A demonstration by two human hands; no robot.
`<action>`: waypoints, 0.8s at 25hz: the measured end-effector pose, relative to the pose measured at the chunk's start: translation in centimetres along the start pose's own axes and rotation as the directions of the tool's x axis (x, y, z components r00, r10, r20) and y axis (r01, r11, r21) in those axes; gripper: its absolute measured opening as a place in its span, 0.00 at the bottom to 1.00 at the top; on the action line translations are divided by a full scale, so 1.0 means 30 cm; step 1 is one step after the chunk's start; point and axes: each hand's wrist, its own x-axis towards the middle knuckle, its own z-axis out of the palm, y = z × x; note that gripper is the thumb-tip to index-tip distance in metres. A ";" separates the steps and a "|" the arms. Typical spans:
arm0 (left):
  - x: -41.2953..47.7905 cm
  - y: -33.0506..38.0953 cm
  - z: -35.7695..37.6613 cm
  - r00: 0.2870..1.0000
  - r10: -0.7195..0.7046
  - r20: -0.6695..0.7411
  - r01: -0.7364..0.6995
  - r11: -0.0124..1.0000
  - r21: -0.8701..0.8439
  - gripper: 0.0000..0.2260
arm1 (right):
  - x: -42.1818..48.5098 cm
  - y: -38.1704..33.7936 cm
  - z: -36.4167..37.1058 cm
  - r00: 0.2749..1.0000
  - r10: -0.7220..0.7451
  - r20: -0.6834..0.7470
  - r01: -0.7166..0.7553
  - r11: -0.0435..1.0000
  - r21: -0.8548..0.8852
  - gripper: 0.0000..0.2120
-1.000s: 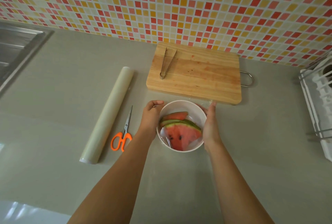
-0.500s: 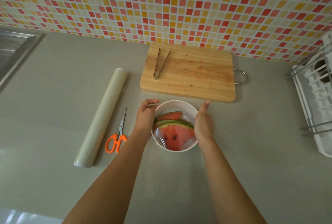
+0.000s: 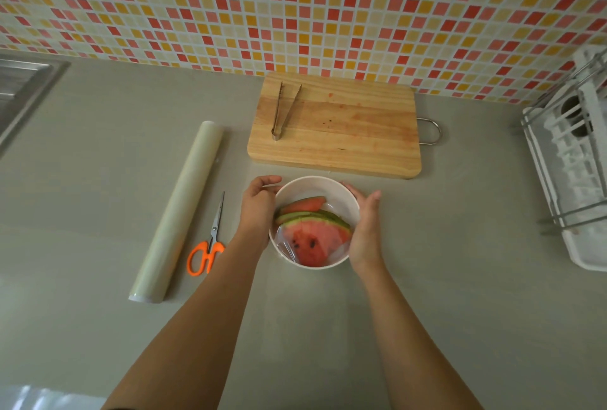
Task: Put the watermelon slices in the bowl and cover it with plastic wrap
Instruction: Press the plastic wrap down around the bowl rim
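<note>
A white bowl [image 3: 315, 182] stands on the counter just in front of the cutting board. Inside it lie watermelon slices [image 3: 317, 238] with green rinds. A sheet of clear plastic wrap [image 3: 288, 248] is stretched over the bowl, wrinkled near its front left. My left hand [image 3: 259, 209] curls around the bowl's left side, thumb at the rim. My right hand [image 3: 366, 232] lies flat against the bowl's right wall with its fingers straight and together. The bowl is clasped between both hands.
The plastic wrap roll [image 3: 184, 212] lies to the left, with orange-handled scissors [image 3: 207, 247] beside it. Behind the bowl, metal tongs [image 3: 284, 110] rest on a wooden cutting board [image 3: 335, 127]. A white dish rack [image 3: 571, 159] stands at the right edge and a sink [image 3: 19, 87] at the far left.
My right hand has slid from over the bowl's rim down onto its right side. My left hand stays on the left side. The bowl has not moved.
</note>
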 end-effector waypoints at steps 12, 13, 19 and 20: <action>0.029 0.017 -0.038 0.974 0.219 -0.061 -0.152 0.827 0.541 0.09 | -0.006 -0.039 0.007 0.934 0.020 -0.356 -0.242 0.769 -0.592 0.39; 0.032 0.033 -0.051 0.962 0.266 -0.058 -0.167 0.744 0.648 0.09 | -0.005 -0.039 0.000 0.926 0.035 -0.376 -0.282 0.726 -0.627 0.41; -0.142 -0.053 -0.112 0.789 0.441 -0.427 -0.316 0.888 0.333 0.13 | -0.015 -0.007 -0.057 0.977 -0.064 -0.203 0.018 0.975 -0.223 0.30; -0.196 -0.092 -0.087 0.810 0.453 -0.372 -0.354 0.884 0.305 0.15 | -0.018 0.000 -0.053 0.990 -0.047 -0.135 0.024 0.986 -0.164 0.29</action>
